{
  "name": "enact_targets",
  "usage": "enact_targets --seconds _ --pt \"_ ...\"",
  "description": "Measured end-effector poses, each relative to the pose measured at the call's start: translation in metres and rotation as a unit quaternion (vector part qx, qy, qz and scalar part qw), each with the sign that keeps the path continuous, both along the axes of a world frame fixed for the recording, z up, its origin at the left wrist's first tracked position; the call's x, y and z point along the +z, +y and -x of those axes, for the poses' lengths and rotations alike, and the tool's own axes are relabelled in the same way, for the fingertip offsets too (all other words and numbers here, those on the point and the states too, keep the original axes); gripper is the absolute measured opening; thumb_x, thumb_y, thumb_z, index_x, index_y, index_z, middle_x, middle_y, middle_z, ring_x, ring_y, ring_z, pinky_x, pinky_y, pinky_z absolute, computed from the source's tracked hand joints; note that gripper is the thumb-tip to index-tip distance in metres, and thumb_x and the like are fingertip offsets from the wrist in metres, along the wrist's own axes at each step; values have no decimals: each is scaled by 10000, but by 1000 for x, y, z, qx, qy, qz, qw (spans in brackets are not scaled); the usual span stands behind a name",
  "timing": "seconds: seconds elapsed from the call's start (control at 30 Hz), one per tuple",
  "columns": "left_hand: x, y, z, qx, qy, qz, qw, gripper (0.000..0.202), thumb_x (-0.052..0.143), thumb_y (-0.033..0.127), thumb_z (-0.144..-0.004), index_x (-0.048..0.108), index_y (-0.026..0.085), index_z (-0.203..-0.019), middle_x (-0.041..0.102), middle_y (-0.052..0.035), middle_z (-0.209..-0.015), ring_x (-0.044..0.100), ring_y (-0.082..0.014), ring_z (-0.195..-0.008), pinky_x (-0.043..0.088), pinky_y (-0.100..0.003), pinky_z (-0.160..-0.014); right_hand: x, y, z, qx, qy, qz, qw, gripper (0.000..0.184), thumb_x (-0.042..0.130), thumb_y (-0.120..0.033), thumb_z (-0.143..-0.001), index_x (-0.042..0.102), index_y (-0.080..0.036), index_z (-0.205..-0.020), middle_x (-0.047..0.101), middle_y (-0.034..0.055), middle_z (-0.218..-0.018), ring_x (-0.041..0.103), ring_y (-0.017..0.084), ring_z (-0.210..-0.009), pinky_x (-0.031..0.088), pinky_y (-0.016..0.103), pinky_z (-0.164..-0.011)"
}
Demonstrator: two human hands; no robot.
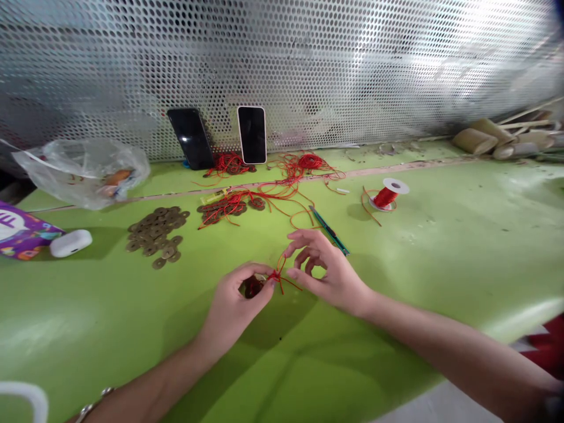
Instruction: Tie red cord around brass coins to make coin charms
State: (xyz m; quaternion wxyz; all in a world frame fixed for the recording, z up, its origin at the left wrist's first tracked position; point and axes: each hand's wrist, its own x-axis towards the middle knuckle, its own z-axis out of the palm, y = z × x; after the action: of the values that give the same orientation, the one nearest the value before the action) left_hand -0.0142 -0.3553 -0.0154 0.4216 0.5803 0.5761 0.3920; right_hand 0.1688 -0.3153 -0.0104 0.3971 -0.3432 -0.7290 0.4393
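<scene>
My left hand pinches a red cord at a small knot, with thumb and forefinger closed on it. Dark round coins show within the curl of its fingers, partly hidden. From the knot a loop stands up and loose ends stick out to the right. Just right of the loop is my right hand, its thumb and forefinger apart and the other fingers loosely bent. Its forefinger tip is close to the loop; whether they touch I cannot tell. Behind the right hand lies a slim green-handled tool.
A pile of bronze holed coins lies left, with corded coins behind. A red cord spool stands right. Two phones lean on the perforated metal panel. A plastic bag and white case sit left.
</scene>
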Motion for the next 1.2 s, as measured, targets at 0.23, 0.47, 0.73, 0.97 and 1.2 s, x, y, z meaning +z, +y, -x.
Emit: enact_targets --seconds 0.23,0.47,0.73,0.97,1.2 --pt "-5 1 2 7 -20 -14 1000 103 619 256 -739 652 171 -786 650 -14 -708 567 -130 -617 455 -229 -552 -6 2 2 77 -132 -4 988 117 576 -271 -850 605 -167 -806 616 15 -704 550 99 -589 443 217 -556" --pt "-7 1 2 39 -52 -4 998 122 637 279 -741 654 172 -797 634 2 -697 504 -100 -559 394 -202 -498 -7 2 4 84 -145 -45 985 97 565 -210 -846 627 -160 -793 608 13 -677 531 97 -567 428 215 -543" --pt "-6 -2 2 52 -50 28 997 195 623 359 -769 649 173 -822 592 17 -641 475 -103 -538 370 -197 -477 -4 25 4 34 -112 -86 989 175 546 -230 -850 567 -183 -1017 623 70 -972 589 143 -827 501 277 -721" --pt "-8 0 -1 62 -47 23 997 143 609 314 -748 637 174 -744 552 19 -608 449 -107 -524 360 -210 -489 13 169 85 -237 -89 -110 961 586 649 -266 -743 384 -146 -1251 450 164 -1263 448 248 -1181 394 378 -979" --pt "-13 1 0 40 -67 35 996 156 568 317 -776 598 181 -704 504 15 -610 405 -101 -501 323 -216 -485 27 287 170 -423 -104 13 900 941 688 -435 -694 184 -73 -1402 273 245 -1384 339 368 -1247 325 459 -1005"
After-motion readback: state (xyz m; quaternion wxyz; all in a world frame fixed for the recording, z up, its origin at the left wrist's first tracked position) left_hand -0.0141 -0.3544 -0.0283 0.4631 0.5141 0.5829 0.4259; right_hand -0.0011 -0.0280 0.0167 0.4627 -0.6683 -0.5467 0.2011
